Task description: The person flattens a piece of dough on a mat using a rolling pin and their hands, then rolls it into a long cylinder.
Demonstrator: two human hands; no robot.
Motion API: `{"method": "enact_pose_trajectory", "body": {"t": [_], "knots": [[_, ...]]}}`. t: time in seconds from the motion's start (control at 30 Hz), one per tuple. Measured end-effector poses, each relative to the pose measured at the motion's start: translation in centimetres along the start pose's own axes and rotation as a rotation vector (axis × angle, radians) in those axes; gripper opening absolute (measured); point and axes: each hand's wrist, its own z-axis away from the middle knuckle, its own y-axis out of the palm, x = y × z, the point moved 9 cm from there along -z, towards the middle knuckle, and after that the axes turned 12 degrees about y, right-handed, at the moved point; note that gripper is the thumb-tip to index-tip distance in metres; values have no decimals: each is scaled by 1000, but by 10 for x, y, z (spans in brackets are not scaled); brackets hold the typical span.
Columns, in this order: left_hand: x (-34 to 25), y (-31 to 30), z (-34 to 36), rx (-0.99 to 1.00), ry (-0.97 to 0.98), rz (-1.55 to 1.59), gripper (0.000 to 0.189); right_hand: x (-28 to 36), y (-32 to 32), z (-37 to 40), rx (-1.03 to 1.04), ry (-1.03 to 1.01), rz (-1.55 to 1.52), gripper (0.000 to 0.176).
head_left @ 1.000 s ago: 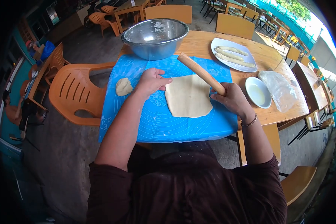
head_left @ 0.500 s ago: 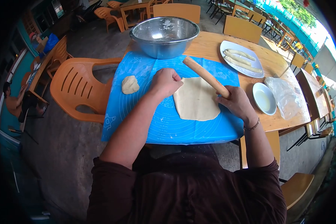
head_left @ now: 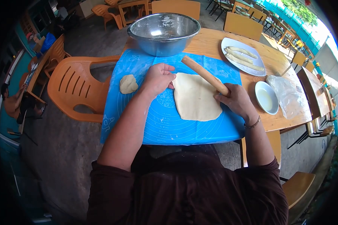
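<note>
A flat, roughly square sheet of rolled dough (head_left: 197, 99) lies on a blue mat (head_left: 139, 129) printed with circles. At the sheet's upper left corner is my left hand (head_left: 157, 79), its fingertips closed on the edge and one finger sticking out above. My right hand (head_left: 234, 99) grips the near end of a wooden rolling pin (head_left: 204, 74), which slants up and left over the sheet's right side. A lump of dough (head_left: 129, 84) rests on the mat, left of my left hand.
A steel bowl (head_left: 163, 43) stands at the mat's far edge. On the right of the wooden table (head_left: 214, 37) are a plate (head_left: 248, 69) of dough strips, a small white bowl (head_left: 266, 99) and a plastic bag (head_left: 287, 97). An orange chair (head_left: 77, 84) is at left; a person (head_left: 15, 101) sits beyond.
My left hand has moved slightly left and up, and the sheet's upper left corner has shifted that way. One finger now extends away from the others. My right hand and the rolling pin barely moved.
</note>
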Motion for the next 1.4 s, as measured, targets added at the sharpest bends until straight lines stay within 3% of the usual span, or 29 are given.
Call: {"method": "enact_pose_trajectory", "body": {"t": [0.07, 0.23, 0.4, 0.47, 0.53, 0.57, 0.6, 0.67, 0.7, 0.73, 0.8, 0.9, 0.93, 1.0, 1.1, 1.23, 1.3, 1.4], "knots": [[3, -1, -2, -25, 27, -63, 15, 0, 0, -1, 0, -12, -5, 32], [-17, 3, -1, -11, 169, -792, 14, 0, -1, -1, 19, -21, -36, 37], [-24, -6, 5, -135, 247, -932, 15, 5, -18, 3, 38, 35, -204, 41], [-39, -9, 11, -211, 303, -953, 14, 15, -29, 4, -13, -74, -173, 40], [-82, -19, 27, -472, 661, -695, 11, 14, -27, -3, 13, -141, -192, 36], [-99, -11, 36, -449, 818, -667, 11, 24, -24, -4, 7, -252, -124, 35], [-101, -7, 36, -445, 821, -665, 11, 34, -19, -3, 3, -362, -54, 34], [-111, 28, 38, -142, 1029, -637, 15, 37, -4, -14, 3, -375, 3, 34], [-97, 42, 31, 82, 822, -650, 36, 41, 4, -16, -7, -427, 24, 34], [-93, 45, 32, 83, 823, -651, 36, 44, 11, -16, -16, -480, 44, 35], [-43, 63, 22, 377, 431, -729, 59, 45, 18, -19, -34, -487, 80, 29], [-31, 64, 21, 501, 322, -849, 74, 45, 13, -30, -31, -443, 55, 32], [-36, 64, 21, 502, 322, -850, 74, 40, 0, -39, -109, -338, 75, 38], [-34, 62, 20, 541, 124, -776, 77, 35, -15, -51, -188, -226, 95, 46], [-42, 61, 3, 501, 37, -647, 78, 47, -28, -60, -387, -236, 256, 49], [-50, 78, -6, 588, 125, -624, 76, 57, -4, -68, -368, -305, 355, 49], [-30, 79, -12, 547, 144, -833, 75, 51, 16, -72, -222, -226, 464, 59], [-32, 88, -5, 603, 302, -926, 72, 44, 24, -68, -360, -296, 503, 74]]}}
